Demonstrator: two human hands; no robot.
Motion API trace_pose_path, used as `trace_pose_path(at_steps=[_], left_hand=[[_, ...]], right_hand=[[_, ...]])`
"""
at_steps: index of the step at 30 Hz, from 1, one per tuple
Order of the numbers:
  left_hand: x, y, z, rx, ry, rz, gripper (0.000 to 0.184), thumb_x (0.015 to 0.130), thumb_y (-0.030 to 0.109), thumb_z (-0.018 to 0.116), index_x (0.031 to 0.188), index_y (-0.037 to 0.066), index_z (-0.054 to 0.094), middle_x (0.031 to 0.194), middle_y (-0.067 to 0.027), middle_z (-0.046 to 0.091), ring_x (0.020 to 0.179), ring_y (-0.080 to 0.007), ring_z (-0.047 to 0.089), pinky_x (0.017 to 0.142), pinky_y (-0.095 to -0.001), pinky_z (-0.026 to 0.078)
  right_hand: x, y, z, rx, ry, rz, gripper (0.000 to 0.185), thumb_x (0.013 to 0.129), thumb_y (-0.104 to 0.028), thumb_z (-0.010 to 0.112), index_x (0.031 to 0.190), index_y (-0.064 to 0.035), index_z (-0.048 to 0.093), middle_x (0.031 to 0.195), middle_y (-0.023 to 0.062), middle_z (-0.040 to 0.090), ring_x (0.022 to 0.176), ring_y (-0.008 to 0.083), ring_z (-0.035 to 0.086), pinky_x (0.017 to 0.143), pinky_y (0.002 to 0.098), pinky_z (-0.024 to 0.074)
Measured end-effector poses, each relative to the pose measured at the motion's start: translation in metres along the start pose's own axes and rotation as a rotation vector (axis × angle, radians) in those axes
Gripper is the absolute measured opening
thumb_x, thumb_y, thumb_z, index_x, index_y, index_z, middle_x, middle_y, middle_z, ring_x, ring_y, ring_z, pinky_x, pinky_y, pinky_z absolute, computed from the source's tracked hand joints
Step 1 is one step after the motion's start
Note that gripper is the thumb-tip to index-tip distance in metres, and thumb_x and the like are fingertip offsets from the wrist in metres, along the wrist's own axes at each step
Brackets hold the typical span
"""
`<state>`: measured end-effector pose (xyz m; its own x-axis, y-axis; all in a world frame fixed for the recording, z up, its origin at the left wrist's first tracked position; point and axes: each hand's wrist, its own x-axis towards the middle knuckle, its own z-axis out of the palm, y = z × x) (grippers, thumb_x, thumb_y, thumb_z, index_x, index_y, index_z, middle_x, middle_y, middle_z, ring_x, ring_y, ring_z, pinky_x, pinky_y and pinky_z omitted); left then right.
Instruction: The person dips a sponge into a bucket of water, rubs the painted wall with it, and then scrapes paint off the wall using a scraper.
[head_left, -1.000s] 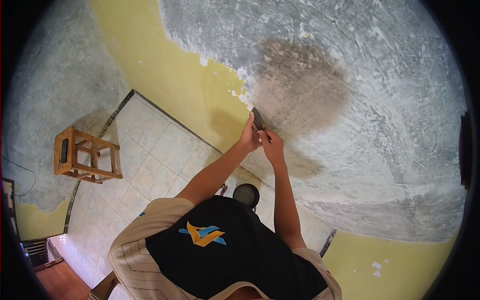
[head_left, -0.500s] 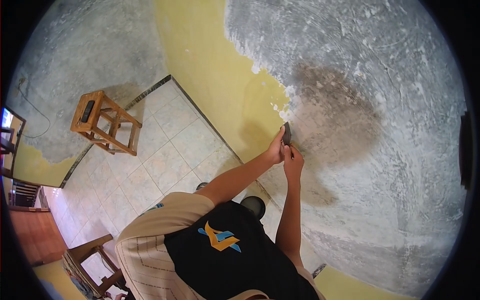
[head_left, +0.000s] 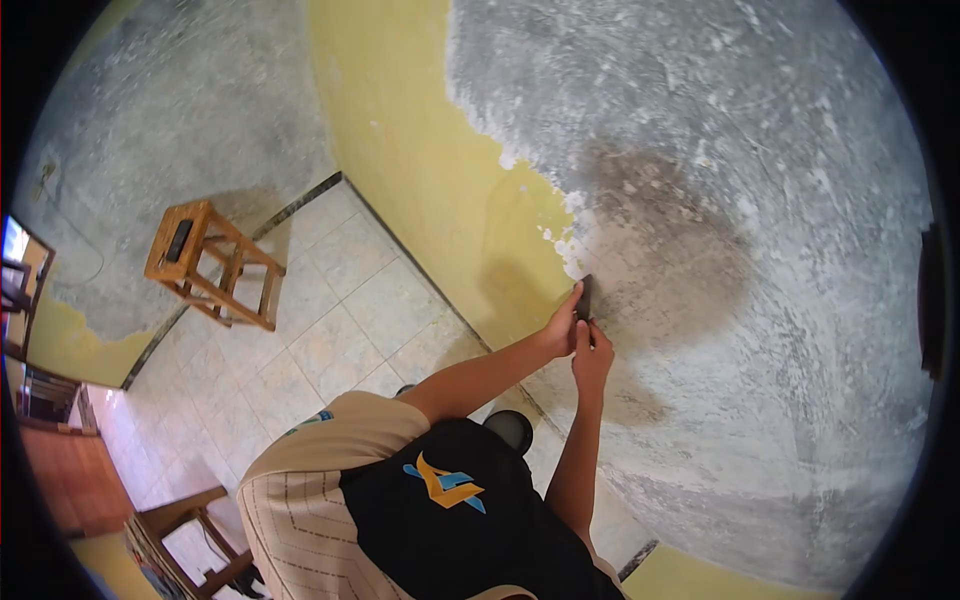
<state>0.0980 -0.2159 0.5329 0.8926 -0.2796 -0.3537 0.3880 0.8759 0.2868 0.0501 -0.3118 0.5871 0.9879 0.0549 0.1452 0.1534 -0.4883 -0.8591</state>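
A dark, flat scraper (head_left: 584, 297) is held against the wall, where yellow paint (head_left: 530, 250) gives way to bare grey plaster (head_left: 800, 300). My left hand (head_left: 561, 328) is closed around its side, thumb stretched along it. Below, my right hand (head_left: 593, 358) grips its lower end with curled fingers. White flaked patches (head_left: 570, 245) lie just above the tool's tip. A darker brownish stain (head_left: 680, 230) spreads over the plaster to the right. Part of the tool is hidden by my fingers.
A wooden stool (head_left: 215, 262) with a dark object (head_left: 180, 241) on its seat stands on the tiled floor (head_left: 340, 330) at left. Wooden chair-like furniture (head_left: 190, 530) is at lower left. A dark baseboard (head_left: 420, 275) runs along the wall's foot.
Both hands and the scraper have moved down along the wall and slightly right. The tool stays gripped in both hands. The view has tilted slightly.
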Motion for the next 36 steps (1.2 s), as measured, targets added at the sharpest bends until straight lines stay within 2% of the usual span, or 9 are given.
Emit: trace_pose_path(at_steps=[3, 8, 10, 12, 16, 18, 21, 25, 36], left_hand=[[-0.001, 0.002, -0.001, 0.053, -0.038, -0.036, 0.068, 0.086, 0.083, 0.057, 0.100, 0.016, 0.059, 0.085, -0.0032, 0.060, 0.080, -0.0213, 0.060, 0.077, -0.0431, 0.048], [0.001, -0.004, 0.011, 0.165, -0.004, -0.028, 0.071, 0.086, 0.085, 0.053, 0.105, 0.016, 0.060, 0.090, -0.0031, 0.062, 0.089, -0.0217, 0.061, 0.080, -0.0502, 0.047], [0.002, -0.002, 0.013, 0.151, -0.018, 0.009, 0.071, 0.087, 0.084, 0.053, 0.108, 0.016, 0.061, 0.092, -0.0028, 0.063, 0.091, -0.0220, 0.061, 0.081, -0.0516, 0.047], [0.003, 0.003, 0.010, 0.054, -0.018, 0.096, 0.068, 0.090, 0.079, 0.056, 0.116, 0.017, 0.062, 0.094, -0.0026, 0.065, 0.090, -0.0224, 0.061, 0.080, -0.0486, 0.049], [0.004, 0.031, -0.002, -0.107, -0.041, 0.119, 0.056, 0.094, 0.070, 0.060, 0.108, 0.016, 0.060, 0.093, -0.0035, 0.060, 0.086, -0.0198, 0.058, 0.078, -0.0394, 0.052], [0.001, 0.032, 0.003, -0.103, 0.087, 0.107, 0.057, 0.094, 0.069, 0.060, 0.108, 0.014, 0.059, 0.091, -0.0039, 0.059, 0.085, -0.0204, 0.058, 0.075, -0.0374, 0.052], [-0.009, 0.023, 0.012, -0.009, 0.004, 0.077, 0.057, 0.094, 0.069, 0.061, 0.106, 0.014, 0.059, 0.090, -0.0030, 0.057, 0.083, -0.0202, 0.057, 0.077, -0.0373, 0.051], [-0.008, 0.012, 0.018, 0.007, 0.094, 0.051, 0.057, 0.093, 0.069, 0.061, 0.108, 0.014, 0.059, 0.090, -0.0023, 0.057, 0.083, -0.0199, 0.056, 0.078, -0.0368, 0.051], [-0.004, 0.017, 0.010, 0.057, 0.051, 0.085, 0.060, 0.089, 0.075, 0.062, 0.107, 0.018, 0.062, 0.090, 0.0000, 0.060, 0.083, -0.0179, 0.058, 0.077, -0.0376, 0.049]], right_hand=[[-0.002, 0.005, -0.004, 0.014, -0.051, 0.115, 0.038, 0.102, -0.030, 0.064, 0.116, 0.0052, 0.071, 0.110, 0.0236, 0.074, 0.093, 0.0230, 0.070, 0.085, 0.0344, 0.0521], [0.000, 0.016, -0.020, 0.030, -0.023, 0.083, 0.040, 0.102, -0.029, 0.064, 0.119, 0.0071, 0.069, 0.112, 0.0239, 0.074, 0.089, 0.0232, 0.070, 0.082, 0.0351, 0.0527], [0.003, 0.013, -0.015, 0.052, 0.078, -0.092, 0.033, 0.102, -0.031, 0.064, 0.102, 0.0019, 0.072, 0.074, 0.0083, 0.066, 0.060, 0.0113, 0.058, 0.057, 0.0302, 0.0459], [0.012, 0.000, -0.012, -0.001, 0.015, -0.123, 0.034, 0.102, -0.030, 0.064, 0.106, 0.0027, 0.072, 0.076, 0.0106, 0.067, 0.067, 0.0139, 0.063, 0.062, 0.0315, 0.0483], [0.028, -0.009, 0.016, -0.067, -0.048, -0.158, 0.036, 0.101, -0.029, 0.065, 0.113, 0.0046, 0.070, 0.077, 0.0145, 0.065, 0.080, 0.0185, 0.068, 0.070, 0.0346, 0.0512], [0.021, -0.012, 0.013, -0.082, -0.049, -0.114, 0.036, 0.101, -0.029, 0.065, 0.114, 0.0040, 0.070, 0.078, 0.0148, 0.067, 0.078, 0.0178, 0.067, 0.070, 0.0339, 0.0513], [0.007, -0.024, -0.004, -0.063, -0.061, -0.036, 0.035, 0.101, -0.029, 0.065, 0.114, 0.0036, 0.071, 0.083, 0.0162, 0.071, 0.076, 0.0170, 0.066, 0.072, 0.0328, 0.0518], [0.011, -0.007, -0.013, -0.019, -0.066, 0.006, 0.035, 0.102, -0.028, 0.065, 0.113, 0.0041, 0.072, 0.092, 0.0180, 0.075, 0.078, 0.0166, 0.067, 0.074, 0.0318, 0.0526], [0.011, 0.002, -0.002, 0.022, -0.003, -0.086, 0.034, 0.101, -0.027, 0.065, 0.113, 0.0046, 0.071, 0.083, 0.0204, 0.071, 0.073, 0.0209, 0.066, 0.071, 0.0338, 0.0516]])
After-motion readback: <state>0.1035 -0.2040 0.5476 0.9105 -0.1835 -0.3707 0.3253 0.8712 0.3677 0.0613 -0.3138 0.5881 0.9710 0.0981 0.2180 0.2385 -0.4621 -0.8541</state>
